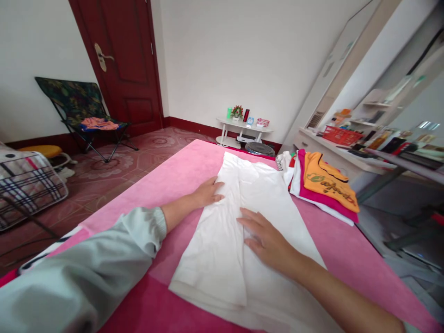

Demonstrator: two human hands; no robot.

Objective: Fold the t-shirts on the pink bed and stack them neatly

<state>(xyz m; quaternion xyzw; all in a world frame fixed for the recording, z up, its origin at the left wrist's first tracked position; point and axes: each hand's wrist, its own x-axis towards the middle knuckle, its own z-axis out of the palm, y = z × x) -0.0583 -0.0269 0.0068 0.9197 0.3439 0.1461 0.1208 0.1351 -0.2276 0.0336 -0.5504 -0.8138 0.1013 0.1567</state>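
Touching a white, partly folded fabric garment [222, 245] with loosely spread left hand [208, 192] and right hand [265, 236], above pink cloth bedding [183, 173].

The garment [222, 245] is white, the cover [183, 171] pink.

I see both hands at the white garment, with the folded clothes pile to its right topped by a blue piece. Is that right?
Not quite: the head view shows an orange top piece, not blue. Left hand and right hand are at the white garment, with the folded clothes pile to its right.
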